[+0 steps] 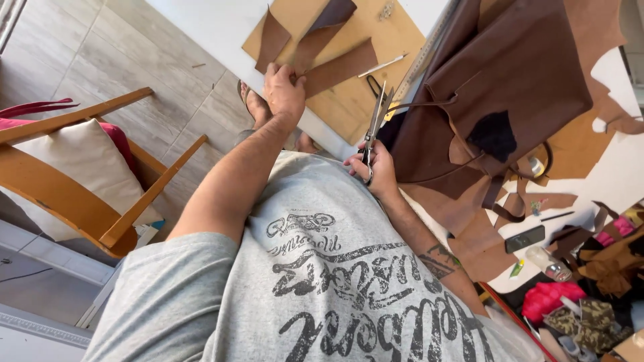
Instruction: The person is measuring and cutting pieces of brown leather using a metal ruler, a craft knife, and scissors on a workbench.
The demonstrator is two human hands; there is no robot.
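No bin or box shows clearly; the nearest thing to a container is a dark brown leather bag lying on the white tabletop to the right, its mouth and thin straps turned toward the person, and what is inside cannot be told. At the far right edge a heap of pink, camouflage and brown scraps crowds the tabletop, too jumbled to sort.

The left hand reaches forward with the arm nearly straight, palm down, fingers pressed onto the brown leather pieces. These strips fan out from under the hand across a tan cutting board that lies on the tabletop. The right hand sits close to the body, elbow bent, fingers clenched through the loops of a pair of metal scissors. The blades point up and away, nearly shut, with their tips just short of the board's near edge and apart from the leather pieces. A thin awl-like tool rests on the board beside a metal ruler. A wooden chair with a cream cushion stands on the floor to the left.
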